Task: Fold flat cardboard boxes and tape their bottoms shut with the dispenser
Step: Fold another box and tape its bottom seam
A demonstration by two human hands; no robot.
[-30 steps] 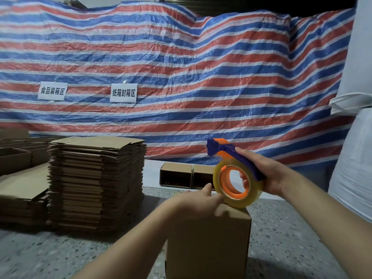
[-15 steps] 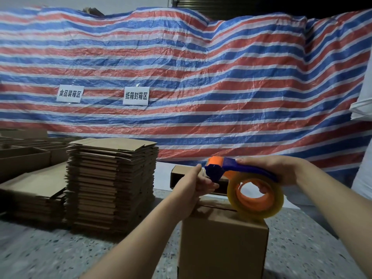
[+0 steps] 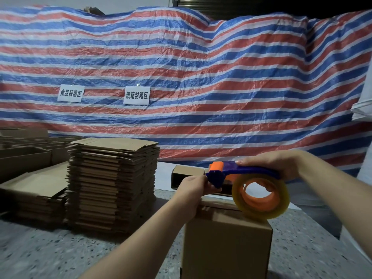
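A folded brown cardboard box (image 3: 227, 244) stands on the speckled table in front of me, its flaps on top. My right hand (image 3: 281, 164) grips the blue handle of the tape dispenser (image 3: 247, 178), whose clear tape roll on an orange core rests on the box's top near the right edge. My left hand (image 3: 193, 190) sits at the far left of the box top, fingers curled at the dispenser's blue and orange nose; what they pinch is hidden.
A tall stack of flat cardboard boxes (image 3: 112, 184) stands to the left, with a lower stack (image 3: 36, 190) and open boxes (image 3: 22, 158) beyond it. Another box (image 3: 187, 176) lies on its side behind the dispenser. A striped tarp (image 3: 201, 77) hangs at the back.
The dispenser has tipped from upright to level and shifted right along the box top. My left hand rose from the box top to the dispenser's nose.
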